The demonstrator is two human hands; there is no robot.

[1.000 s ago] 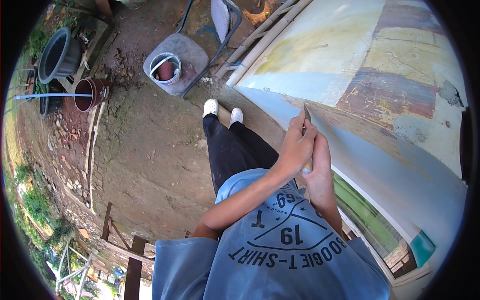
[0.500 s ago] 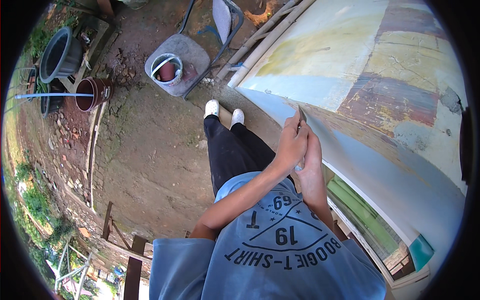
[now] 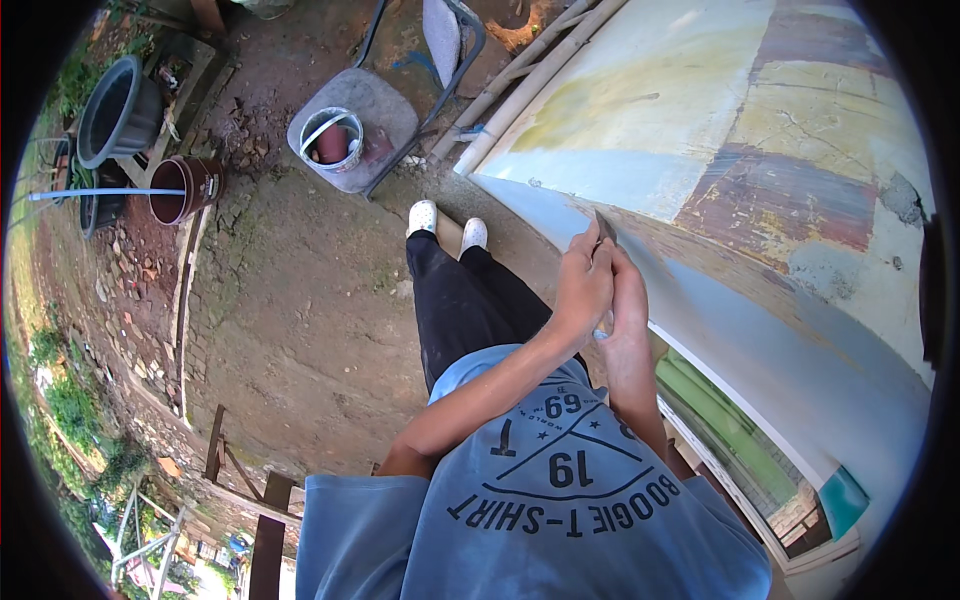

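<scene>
A paint scraper is clasped between both my hands, its dark metal blade edge-on and pointing away from me at the wall. My left hand is closed about it from the left. From the right, my right hand is wrapped round it too, with the handle's pale end showing below the fingers. The blade tip is close to a worn strip of the painted wall; I cannot tell whether they touch. Yellow, white and brownish patches of flaking paint cover that wall.
A chair with a paint bucket on its seat stands ahead. Beyond my feet, bamboo poles lean by the wall. Tubs and a brown pot are at far left. A window is at my right.
Both hands and the scraper have barely shifted along the wall. The grip looks the same, and the view has moved only slightly.
</scene>
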